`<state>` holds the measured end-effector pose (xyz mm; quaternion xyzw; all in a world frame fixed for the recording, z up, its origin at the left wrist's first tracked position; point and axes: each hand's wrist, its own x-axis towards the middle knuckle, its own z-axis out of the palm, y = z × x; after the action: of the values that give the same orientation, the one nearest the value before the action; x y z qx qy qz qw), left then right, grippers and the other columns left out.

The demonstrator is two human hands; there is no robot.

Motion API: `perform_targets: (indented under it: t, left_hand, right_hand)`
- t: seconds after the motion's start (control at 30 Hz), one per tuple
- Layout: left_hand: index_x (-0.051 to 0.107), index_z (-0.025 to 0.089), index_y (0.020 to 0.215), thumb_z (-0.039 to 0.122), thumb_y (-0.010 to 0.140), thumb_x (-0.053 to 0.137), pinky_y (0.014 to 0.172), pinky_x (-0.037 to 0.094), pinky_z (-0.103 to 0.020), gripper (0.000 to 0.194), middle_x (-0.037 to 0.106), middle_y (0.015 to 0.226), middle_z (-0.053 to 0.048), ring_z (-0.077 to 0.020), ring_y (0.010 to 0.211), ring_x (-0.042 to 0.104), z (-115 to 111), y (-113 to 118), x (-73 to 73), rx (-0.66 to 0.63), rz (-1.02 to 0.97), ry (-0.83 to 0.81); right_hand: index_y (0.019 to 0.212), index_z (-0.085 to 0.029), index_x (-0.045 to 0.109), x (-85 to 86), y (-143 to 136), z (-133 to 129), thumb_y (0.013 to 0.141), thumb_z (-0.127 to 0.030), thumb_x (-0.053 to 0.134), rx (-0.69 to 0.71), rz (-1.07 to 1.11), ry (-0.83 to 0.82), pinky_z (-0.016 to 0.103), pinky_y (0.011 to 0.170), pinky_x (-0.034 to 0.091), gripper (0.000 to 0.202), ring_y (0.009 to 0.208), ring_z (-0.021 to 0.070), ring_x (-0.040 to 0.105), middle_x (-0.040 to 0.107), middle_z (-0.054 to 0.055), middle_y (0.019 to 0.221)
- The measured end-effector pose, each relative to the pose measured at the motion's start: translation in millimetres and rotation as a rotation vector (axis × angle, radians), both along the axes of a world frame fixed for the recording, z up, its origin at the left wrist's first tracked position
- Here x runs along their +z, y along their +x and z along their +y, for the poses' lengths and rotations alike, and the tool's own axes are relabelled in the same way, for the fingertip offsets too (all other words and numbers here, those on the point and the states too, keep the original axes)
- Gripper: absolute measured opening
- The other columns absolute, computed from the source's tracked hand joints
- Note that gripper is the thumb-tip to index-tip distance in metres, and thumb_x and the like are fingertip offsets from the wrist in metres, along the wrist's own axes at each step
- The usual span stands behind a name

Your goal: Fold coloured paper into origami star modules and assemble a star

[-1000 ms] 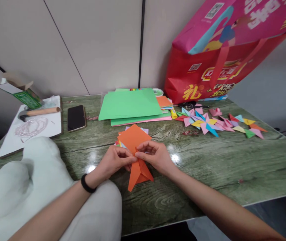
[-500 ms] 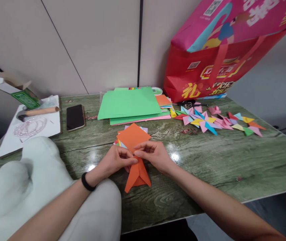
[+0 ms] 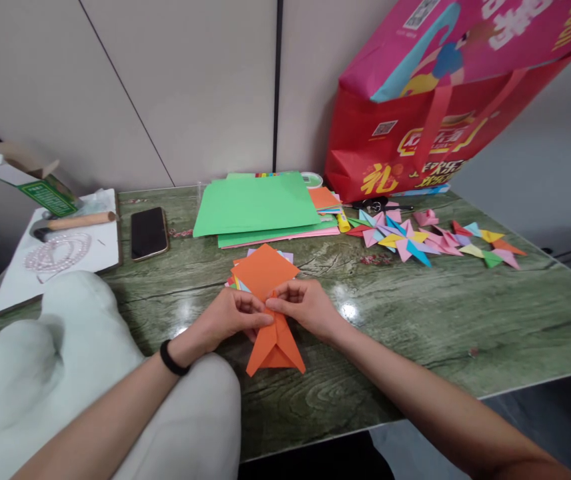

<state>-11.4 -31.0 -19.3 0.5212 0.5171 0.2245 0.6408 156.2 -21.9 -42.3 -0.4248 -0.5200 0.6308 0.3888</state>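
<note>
A folded orange paper with two flared lower points hangs between my hands, above the table's front part. My left hand pinches its upper left edge between thumb and fingers. On the other side, my right hand grips the narrow top of the same paper, its thumb and forefinger pressed together. Just behind lies a stack of small square sheets with an orange sheet uppermost; my hands hide its near part.
Green sheets lie at the back, beside a yellow glue stick. Folded colored paper pieces and a red bag are on the right. A phone, a hammer and a pale plush form are left.
The folded orange paper's lower points have spread wider apart and it faces the camera more squarely. Both hands keep hold of it. The view has shifted slightly.
</note>
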Motion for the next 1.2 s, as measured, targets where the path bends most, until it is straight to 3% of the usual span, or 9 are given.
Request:
perform_targets:
  t: [0.17, 0.73, 0.97, 1.2]
  left_hand:
    - [0.064, 0.011, 0.064, 0.029, 0.057, 0.075, 0.048, 0.046, -0.018, 0.022, 0.063, 0.056, 0.0, -0.0083, 0.048, 0.056, -1.5, 0.1, -1.1, -0.011, -0.004, -0.065]
    - [0.06, 0.012, 0.062, 0.03, 0.063, 0.071, 0.046, 0.043, -0.016, 0.021, 0.058, 0.052, 0.004, -0.0051, 0.045, 0.052, -3.8, -0.4, 1.0, -0.023, -0.018, -0.065]
    - [0.061, 0.013, 0.063, 0.03, 0.065, 0.069, 0.046, 0.041, -0.017, 0.02, 0.058, 0.052, 0.004, -0.0058, 0.045, 0.051, -4.7, -0.6, 1.9, -0.025, -0.019, -0.032]
    - [0.061, 0.013, 0.066, 0.031, 0.065, 0.069, 0.05, 0.041, -0.018, 0.019, 0.057, 0.054, 0.004, -0.0062, 0.048, 0.051, -4.9, 1.5, 3.5, -0.042, -0.013, -0.045]
  right_hand:
    - [0.064, -0.015, 0.062, 2.9, -1.9, 0.8, 0.051, -0.032, 0.078, -0.046, 0.005, -0.021, 0.025, 0.058, 0.041, 0.027, 0.058, 0.0111, 0.054, 0.063, 0.0, 0.065]
    - [0.066, -0.015, 0.06, -0.7, 1.6, 2.6, 0.056, -0.04, 0.074, 0.033, -0.024, 0.013, 0.025, 0.057, 0.04, 0.031, 0.058, 0.01, 0.052, 0.061, 0.0, 0.067]
    - [0.051, -0.016, 0.044, -0.7, 3.7, 2.3, 0.058, -0.049, 0.07, 0.117, -0.144, 0.156, 0.021, 0.043, 0.02, 0.043, 0.047, 0.0052, 0.027, 0.032, -0.007, 0.051]
    - [0.05, -0.017, 0.041, 1.1, 4.0, 1.8, 0.058, -0.051, 0.069, 0.119, -0.149, 0.149, 0.022, 0.044, 0.015, 0.045, 0.048, 0.0057, 0.023, 0.029, -0.007, 0.05]
